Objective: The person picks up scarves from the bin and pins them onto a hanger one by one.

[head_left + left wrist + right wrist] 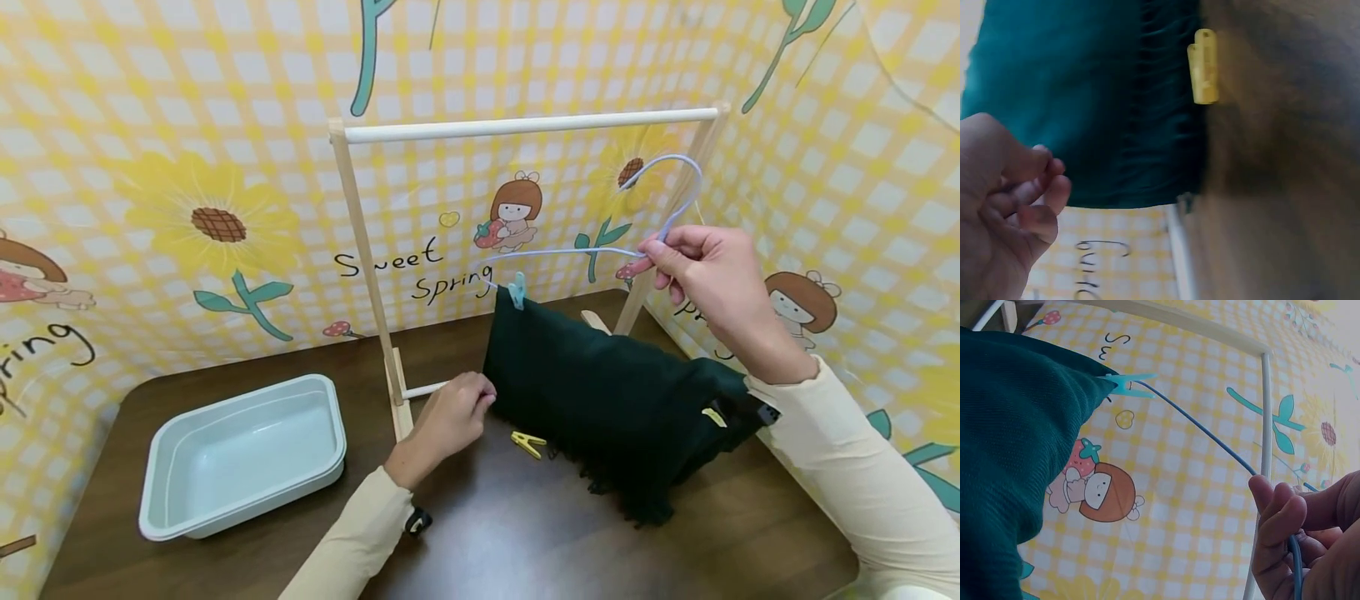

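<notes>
A light blue wire clothes hanger [577, 251] is pinched at the base of its hook by my right hand [720, 292]. From the hanger hangs a dark green fringed scarf [585, 358], its fringe low over the table. A light blue clothespin [517, 290] clips the scarf's left end to the wire, as the right wrist view also shows. My left hand [453, 412] is beside the scarf's left edge, fingers curled and thumb against the fingertips. Nothing shows between those fingers in the left wrist view. On the table under the scarf lies a yellow clothespin [528, 443].
Behind the scarf stands a wooden drying rack with a white top rail [525, 127]. A pale blue plastic basin [240, 454] sits on the left of the dark wooden table [480, 533]. Yellow checked fabric [285, 200] covers the walls behind and to the right.
</notes>
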{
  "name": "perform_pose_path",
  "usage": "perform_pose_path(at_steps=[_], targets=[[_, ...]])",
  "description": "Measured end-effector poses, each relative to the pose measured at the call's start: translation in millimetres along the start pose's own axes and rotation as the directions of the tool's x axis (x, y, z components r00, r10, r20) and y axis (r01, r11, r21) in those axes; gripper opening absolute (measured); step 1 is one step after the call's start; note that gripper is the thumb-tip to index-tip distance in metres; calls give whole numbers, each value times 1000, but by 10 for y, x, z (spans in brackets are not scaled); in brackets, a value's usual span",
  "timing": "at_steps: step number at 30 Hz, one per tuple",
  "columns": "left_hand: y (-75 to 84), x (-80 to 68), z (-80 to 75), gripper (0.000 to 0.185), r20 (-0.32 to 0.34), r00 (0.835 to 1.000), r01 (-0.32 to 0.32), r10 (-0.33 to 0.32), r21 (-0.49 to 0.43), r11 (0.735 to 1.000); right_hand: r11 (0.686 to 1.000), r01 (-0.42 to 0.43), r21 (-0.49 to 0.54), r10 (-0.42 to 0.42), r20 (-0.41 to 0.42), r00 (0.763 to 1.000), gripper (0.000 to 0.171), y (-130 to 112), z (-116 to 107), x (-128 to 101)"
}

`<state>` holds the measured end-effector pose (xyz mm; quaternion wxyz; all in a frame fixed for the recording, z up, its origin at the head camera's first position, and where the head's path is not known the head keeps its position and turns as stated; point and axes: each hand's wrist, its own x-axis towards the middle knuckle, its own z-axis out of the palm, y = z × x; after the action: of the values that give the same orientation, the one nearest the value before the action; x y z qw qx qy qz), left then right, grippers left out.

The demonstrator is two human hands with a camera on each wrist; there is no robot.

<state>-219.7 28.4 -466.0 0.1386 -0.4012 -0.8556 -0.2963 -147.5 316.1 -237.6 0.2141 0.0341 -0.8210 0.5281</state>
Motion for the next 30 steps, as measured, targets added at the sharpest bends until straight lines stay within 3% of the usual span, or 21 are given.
perform_pose_path(at_steps=[3,8,12,15,19,21,26,30], targets=[[-19,10,110,4,92,996,-25,20,58,998,1000,4,14,-4,-12,1000,27,-5,-30,19],[11,33,362,11,198,975,-128,98,142,982,998,-14,54,16,-33,999,24,20,-94,-8],[62,24,561,13,252,957,-191,144,171,967,998,-18,57,21,-50,999,23,46,-116,-18],[92,5,667,10,261,954,-219,145,284,933,999,-10,40,13,-53,999,27,55,-109,-4],[125,-13,749,26,277,953,-239,122,442,865,999,-6,31,7,-49,999,26,53,-107,10],[131,-17,775,34,296,949,-244,110,468,849,1000,-6,29,7,-47,999,25,48,-108,17],[133,-38,791,41,336,937,-257,95,480,839,1000,-8,25,9,-34,999,23,49,-102,28],[147,-64,787,45,351,930,-270,106,459,846,1000,-18,18,18,-25,1000,26,70,-90,32]])
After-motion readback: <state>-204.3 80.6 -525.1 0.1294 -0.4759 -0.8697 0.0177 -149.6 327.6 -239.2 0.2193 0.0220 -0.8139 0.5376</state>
